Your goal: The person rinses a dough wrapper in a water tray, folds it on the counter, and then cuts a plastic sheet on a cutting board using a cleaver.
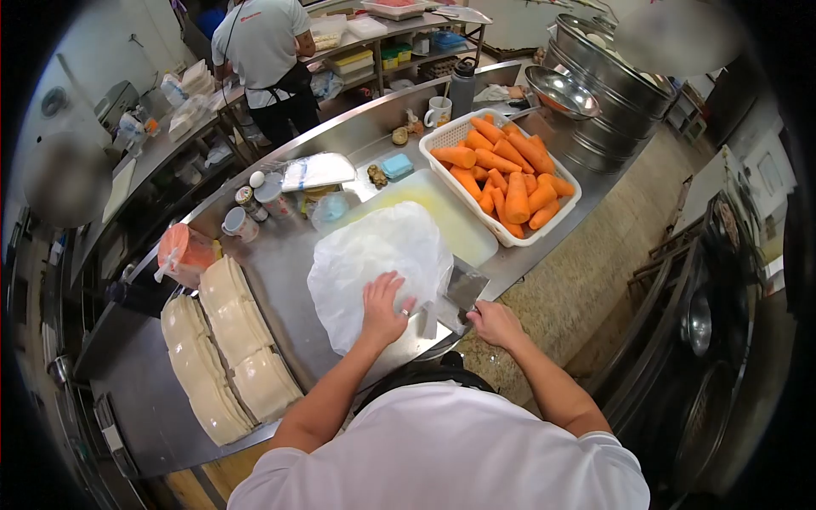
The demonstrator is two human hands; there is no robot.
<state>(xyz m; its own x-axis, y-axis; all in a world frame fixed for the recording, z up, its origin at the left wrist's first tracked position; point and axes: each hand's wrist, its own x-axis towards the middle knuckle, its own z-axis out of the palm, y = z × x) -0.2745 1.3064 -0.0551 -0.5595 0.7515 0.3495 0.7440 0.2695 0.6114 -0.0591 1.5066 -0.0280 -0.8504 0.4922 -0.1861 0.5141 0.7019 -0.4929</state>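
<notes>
My left hand (385, 311) lies on a crumpled white plastic bag (365, 246), its fingers spread over it. The bag covers part of a pale cutting board (473, 231). Gripped in my right hand (496, 325) is a cleaver (467, 286), held by the handle beside the bag's right edge. Its broad blade points up and left, partly over the counter edge; I cannot tell whether it touches the bag. Behind the board stands a white basket (500, 229) heaped with peeled carrots (517, 197).
Stacked pale dough sheets (240, 314) lie in two rows at left, near a bagged orange tub (185, 255). Mugs (240, 224), a blue sponge-like block (396, 166) and a bottle (461, 89) line the back. A steel bowl (561, 92) sits beside tall steamers (586, 127). Another person (262, 51) stands beyond.
</notes>
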